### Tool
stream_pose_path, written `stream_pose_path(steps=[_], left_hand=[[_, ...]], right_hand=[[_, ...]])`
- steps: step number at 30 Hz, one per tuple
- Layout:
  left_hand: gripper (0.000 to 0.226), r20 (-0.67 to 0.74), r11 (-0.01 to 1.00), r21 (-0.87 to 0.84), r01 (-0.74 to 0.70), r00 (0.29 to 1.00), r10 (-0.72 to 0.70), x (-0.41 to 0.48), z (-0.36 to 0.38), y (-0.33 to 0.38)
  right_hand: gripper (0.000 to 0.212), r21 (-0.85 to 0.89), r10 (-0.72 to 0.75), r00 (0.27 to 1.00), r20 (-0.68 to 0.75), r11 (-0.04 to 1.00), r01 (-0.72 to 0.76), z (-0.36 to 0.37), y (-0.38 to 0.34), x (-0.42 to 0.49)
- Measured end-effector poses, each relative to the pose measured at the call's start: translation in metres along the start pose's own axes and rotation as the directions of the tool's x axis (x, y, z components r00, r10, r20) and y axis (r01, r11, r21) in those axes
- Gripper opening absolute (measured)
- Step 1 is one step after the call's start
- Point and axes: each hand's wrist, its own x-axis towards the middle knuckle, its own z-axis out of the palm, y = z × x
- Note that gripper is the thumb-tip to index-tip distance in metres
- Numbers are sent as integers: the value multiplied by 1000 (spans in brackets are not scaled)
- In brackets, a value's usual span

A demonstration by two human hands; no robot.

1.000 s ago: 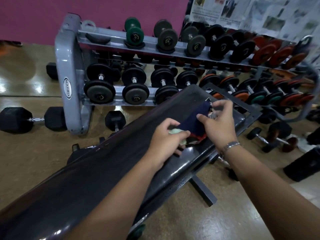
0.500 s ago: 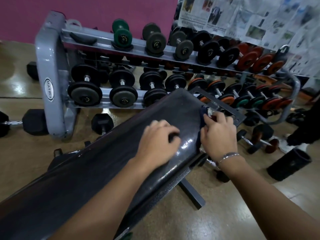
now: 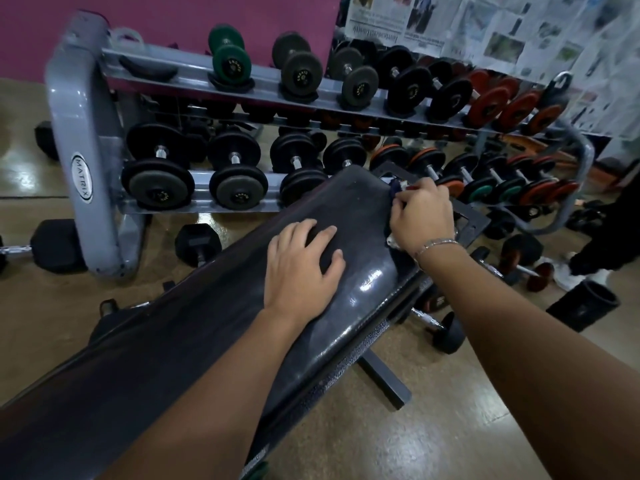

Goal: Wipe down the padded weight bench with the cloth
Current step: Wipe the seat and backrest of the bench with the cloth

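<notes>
Dark blue cloth (image 3: 394, 187), clamped in curled fingers of the right hand (image 3: 420, 216) at the far edge of the black padded weight bench (image 3: 207, 323), could be snagged on the metal frame (image 3: 474, 220) there; left hand (image 3: 304, 268) is laid flat, fingers apart.

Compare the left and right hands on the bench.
The left hand lies flat, fingers spread, on top of the padded bench; the right hand is curled round the cloth at the pad's right edge. The left wrist is bare; the right wears a bracelet. Both touch the pad.
</notes>
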Motion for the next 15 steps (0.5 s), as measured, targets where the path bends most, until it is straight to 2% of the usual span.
stream_pose_path(steps=[3, 8, 12, 15], left_hand=[[44, 13, 1000, -5, 15, 1000, -15, 0, 1, -1], [47, 38, 999, 4, 46, 998, -46, 1, 1, 1], [45, 56, 999, 31, 43, 997, -44, 10, -7, 2], [39, 54, 999, 50, 14, 998, -17, 22, -11, 1]], right_hand=[[26, 21, -98, 995, -25, 995, 99, -1, 18, -10], [28, 35, 7, 998, 55, 999, -9, -6, 37, 19], [22, 71, -165, 986, 15, 984, 163, -3, 23, 2], [23, 40, -129, 992, -8, 991, 129, -7, 34, 4]])
